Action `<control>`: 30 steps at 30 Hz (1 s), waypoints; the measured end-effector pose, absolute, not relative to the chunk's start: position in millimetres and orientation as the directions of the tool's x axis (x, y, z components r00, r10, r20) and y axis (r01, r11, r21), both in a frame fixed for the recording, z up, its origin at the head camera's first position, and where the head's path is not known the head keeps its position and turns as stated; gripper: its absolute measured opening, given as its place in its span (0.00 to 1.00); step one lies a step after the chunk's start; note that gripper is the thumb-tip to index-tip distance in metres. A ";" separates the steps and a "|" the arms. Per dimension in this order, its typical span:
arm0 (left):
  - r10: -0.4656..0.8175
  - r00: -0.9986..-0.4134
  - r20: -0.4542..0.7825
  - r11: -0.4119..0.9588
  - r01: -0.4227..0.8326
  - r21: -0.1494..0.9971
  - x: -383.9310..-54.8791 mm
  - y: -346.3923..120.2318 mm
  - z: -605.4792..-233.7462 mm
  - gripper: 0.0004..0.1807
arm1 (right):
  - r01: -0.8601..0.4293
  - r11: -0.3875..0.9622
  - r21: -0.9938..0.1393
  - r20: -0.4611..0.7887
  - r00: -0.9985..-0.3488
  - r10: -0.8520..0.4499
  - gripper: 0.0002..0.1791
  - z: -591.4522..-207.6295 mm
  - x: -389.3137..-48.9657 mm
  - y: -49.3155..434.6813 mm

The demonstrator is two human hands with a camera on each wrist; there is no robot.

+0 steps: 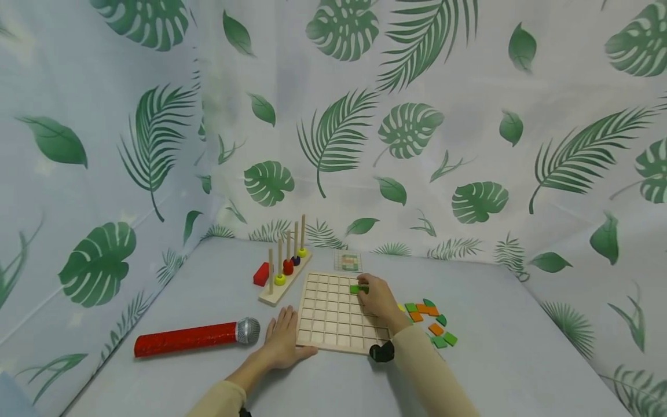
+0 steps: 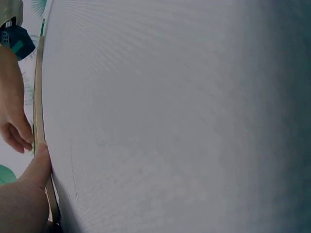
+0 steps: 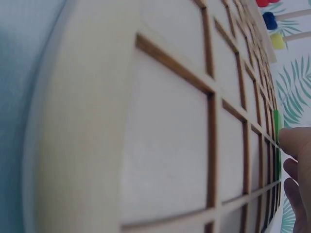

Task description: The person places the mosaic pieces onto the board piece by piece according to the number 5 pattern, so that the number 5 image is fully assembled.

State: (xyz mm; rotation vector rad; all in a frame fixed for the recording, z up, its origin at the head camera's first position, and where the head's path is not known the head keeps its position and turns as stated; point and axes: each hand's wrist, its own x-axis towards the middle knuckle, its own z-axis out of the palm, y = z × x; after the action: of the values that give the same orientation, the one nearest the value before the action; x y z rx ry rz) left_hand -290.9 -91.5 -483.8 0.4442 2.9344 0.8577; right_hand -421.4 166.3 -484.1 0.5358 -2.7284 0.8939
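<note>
Board of pale gridded wood [image 1: 329, 327], worked near its far-right corner.
Left hand [image 1: 283, 341] lies straight-fingered along its left side, thumb touching the near-left corner; one flat green tile [image 1: 355, 289] sits just left of the nearer right hand [image 1: 379, 298], which pinches a second green tile [image 1: 363, 286]; bare squares spread left and near, loose orange and green tiles [image 1: 436, 329] lie right.

Right hand [image 1: 377, 298] pinching green tile [image 1: 363, 286] at gridded wooden board [image 1: 333, 321], left hand [image 1: 283, 341] beside it, red microphone [image 1: 190, 339]
</note>
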 end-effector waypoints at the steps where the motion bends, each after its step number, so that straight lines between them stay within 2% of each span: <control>1: 0.284 -0.958 0.027 0.807 0.254 0.533 -290.7 -91.2 -483.8 0.55 | -0.409 0.741 -0.532 0.317 -0.908 -0.273 0.20 -483.3 -420.9 167.6; 13: 0.277 -0.961 0.025 0.806 0.246 0.539 -295.3 -90.6 -490.8 0.54 | -0.381 0.719 -0.582 0.316 -0.920 -0.231 0.19 -471.7 -411.8 197.5; 17: 0.275 -0.961 0.034 0.804 0.249 0.539 -297.1 -90.9 -494.1 0.55 | -0.385 0.733 -0.560 0.334 -0.915 -0.225 0.18 -470.9 -408.7 214.0; 25: 0.276 -0.961 0.025 0.817 0.248 0.520 -290.6 -90.5 -486.0 0.55 | -0.319 0.793 -0.519 0.337 -0.929 -0.152 0.16 -469.6 -403.2 249.1; 30: 0.273 -0.962 0.014 0.819 0.240 0.522 -291.3 -91.3 -486.1 0.54 | -0.247 0.814 -0.527 0.275 -0.955 -0.111 0.17 -467.3 -399.8 266.3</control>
State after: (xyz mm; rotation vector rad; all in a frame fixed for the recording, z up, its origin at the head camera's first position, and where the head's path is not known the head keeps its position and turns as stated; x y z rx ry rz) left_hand -291.3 -91.3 -486.1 0.4150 2.9371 0.8304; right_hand -399.8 266.3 -467.3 0.2770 -2.7671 0.8497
